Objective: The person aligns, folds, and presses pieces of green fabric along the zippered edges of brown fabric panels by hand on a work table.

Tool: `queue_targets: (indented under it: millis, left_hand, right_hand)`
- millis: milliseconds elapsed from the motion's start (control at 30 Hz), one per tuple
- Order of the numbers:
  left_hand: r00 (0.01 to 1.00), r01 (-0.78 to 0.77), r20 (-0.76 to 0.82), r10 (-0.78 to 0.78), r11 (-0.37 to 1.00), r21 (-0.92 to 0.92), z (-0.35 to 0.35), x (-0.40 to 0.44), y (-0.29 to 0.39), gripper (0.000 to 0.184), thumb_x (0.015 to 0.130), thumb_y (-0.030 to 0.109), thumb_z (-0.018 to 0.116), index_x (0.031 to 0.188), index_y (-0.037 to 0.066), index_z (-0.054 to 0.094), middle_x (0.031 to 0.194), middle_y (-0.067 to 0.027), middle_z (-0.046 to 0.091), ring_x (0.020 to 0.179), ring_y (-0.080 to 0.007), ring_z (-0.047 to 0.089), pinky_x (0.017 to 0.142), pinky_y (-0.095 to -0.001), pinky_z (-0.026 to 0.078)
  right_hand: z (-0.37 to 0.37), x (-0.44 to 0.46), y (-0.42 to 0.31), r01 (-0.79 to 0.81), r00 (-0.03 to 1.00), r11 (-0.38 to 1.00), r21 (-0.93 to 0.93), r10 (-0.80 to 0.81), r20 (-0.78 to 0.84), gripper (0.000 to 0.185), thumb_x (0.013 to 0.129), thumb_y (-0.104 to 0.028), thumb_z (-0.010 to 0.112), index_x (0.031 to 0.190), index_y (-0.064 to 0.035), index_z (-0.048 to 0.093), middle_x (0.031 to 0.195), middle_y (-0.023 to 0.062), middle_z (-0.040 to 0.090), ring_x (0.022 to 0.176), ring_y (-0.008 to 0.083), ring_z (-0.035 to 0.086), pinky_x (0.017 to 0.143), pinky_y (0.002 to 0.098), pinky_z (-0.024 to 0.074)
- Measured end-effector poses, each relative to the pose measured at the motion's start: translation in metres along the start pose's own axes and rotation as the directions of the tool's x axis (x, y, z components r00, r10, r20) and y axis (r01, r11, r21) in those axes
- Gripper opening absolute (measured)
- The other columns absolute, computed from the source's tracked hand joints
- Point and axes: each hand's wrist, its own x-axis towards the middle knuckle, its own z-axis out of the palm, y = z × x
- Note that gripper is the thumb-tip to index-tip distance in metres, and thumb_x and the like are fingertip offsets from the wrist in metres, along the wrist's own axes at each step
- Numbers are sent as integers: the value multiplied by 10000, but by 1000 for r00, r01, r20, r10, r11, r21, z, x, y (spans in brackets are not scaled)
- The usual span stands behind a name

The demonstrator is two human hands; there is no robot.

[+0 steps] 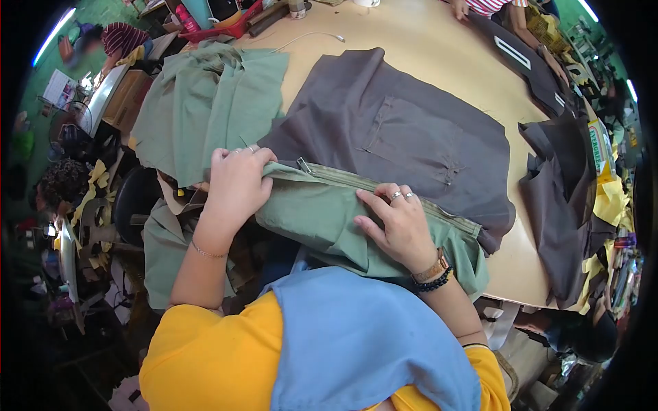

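A green cloth piece [329, 212] lies along the near table edge and hangs over it. A zipper [391, 188] runs along its upper edge, its metal pull [305, 166] at the left end. My left hand [240, 179] has its fingers closed on the cloth's left corner, just beyond the pull. My right hand [397, 226] rests on the green cloth below the zipper, thumb and fingers apart. Beneath and behind lies a dark grey cloth piece [466, 137] with a stitched patch and loose threads.
More green cloth [212, 103] drapes over the table's left side. Dark cloth [558, 205] hangs off the right edge. Across the table [411, 41], another person's hand [459, 8] touches a dark strip with white patches. A red tray [233, 27] and a white cable [308, 35] sit at the back.
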Motion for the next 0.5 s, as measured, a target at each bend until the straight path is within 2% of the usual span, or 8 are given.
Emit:
queue_targets:
  millis: [67,167,267,367,467,500]
  left_hand:
    - [997,-79,5,80,995,-54,-8,-1,0,235,825,186,717,1038,88,707,1005,-72,697,984,-290,646,955,-416,407]
    - [995,-53,64,76,952,-301,-21,6,5,216,865,200,721,1058,103,718,1023,-61,681,998,-291,634,970,-387,411]
    - [988,-146,-69,135,970,-193,3,19,-8,184,896,189,723,1061,108,725,1028,-56,673,981,-280,632,959,-384,417]
    - [965,-257,-116,237,944,-205,19,22,-5,168,904,151,724,1067,112,735,992,-53,669,948,-287,630,946,-375,428]
    - [969,-248,-61,241,953,-175,26,26,0,163,891,141,739,1048,99,749,978,-57,681,936,-259,653,914,-390,463]
    - [953,-274,-192,233,936,-220,17,29,3,163,884,137,744,1043,103,749,1009,-56,692,938,-254,661,902,-394,476]
  right_hand:
    - [0,0,0,-1,1000,1000,4,1,-2,414,881,-341,748,1219,-105,703,1082,73,616,925,269,572,796,399,469]
    - [1,-1,1,0,1000,1000,9,0,-11,409,882,-338,748,1215,-103,705,1075,71,615,924,268,572,791,399,469]
    - [1,-1,1,5,1000,1000,8,-5,-18,404,884,-336,746,1211,-101,709,1070,69,614,923,266,572,790,398,467]
    - [1,0,0,-2,1000,1000,14,2,-12,399,885,-333,745,1206,-100,712,1068,68,614,922,265,573,792,394,466]
    - [-2,-1,-1,-29,999,999,22,28,28,403,895,-325,739,1228,-101,707,1082,79,612,946,275,567,817,402,469]
    - [-2,0,-1,-41,998,999,23,40,43,406,900,-322,736,1240,-102,704,1089,85,611,958,280,564,829,407,471]
